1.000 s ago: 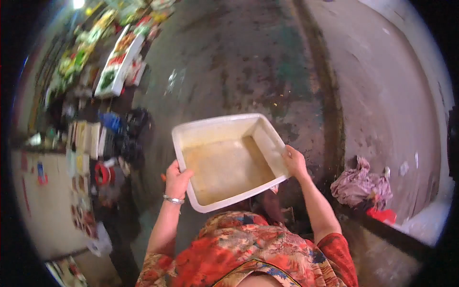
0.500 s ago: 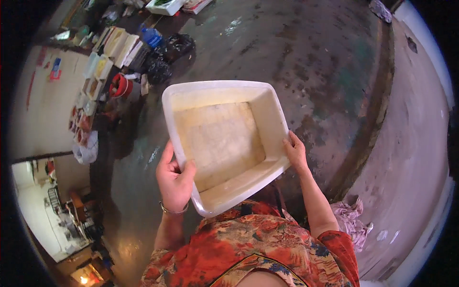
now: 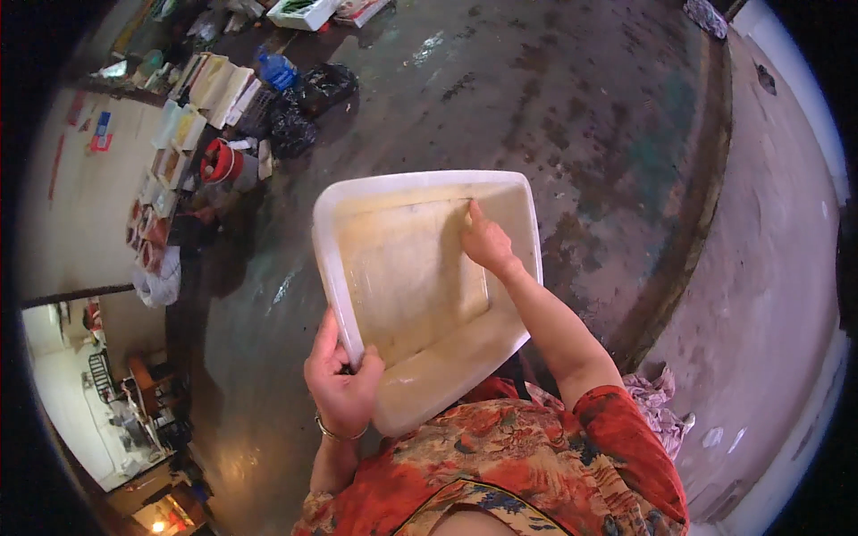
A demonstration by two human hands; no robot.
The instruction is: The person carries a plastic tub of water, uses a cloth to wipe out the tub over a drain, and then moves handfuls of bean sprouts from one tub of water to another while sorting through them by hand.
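A white rectangular plastic basin [image 3: 407,268], stained yellowish inside, is held tilted before my body with its hollow toward me. My left hand [image 3: 344,375] is closed on its left rim, thumb over the edge and fingers behind the wall. Inside the basin is my right hand [image 3: 490,241], its index finger stretched toward the far right inner corner. That fingertip is at or very near the seam between floor and wall; contact is hard to tell. The right hand's other fingers look curled and hold nothing visible.
Foam boxes [image 3: 210,89], black plastic bags [image 3: 326,87], a blue water bottle [image 3: 277,70] and a red bucket [image 3: 221,163] line the left wall. Below me spreads a wet dark floor [image 3: 429,107]. A pinkish cloth [image 3: 657,406] lies at the right.
My right hand has let go of the right rim and moved into the basin, finger extended to the far corner. The basin has shifted slightly down and tilted; my left hand keeps its grip.
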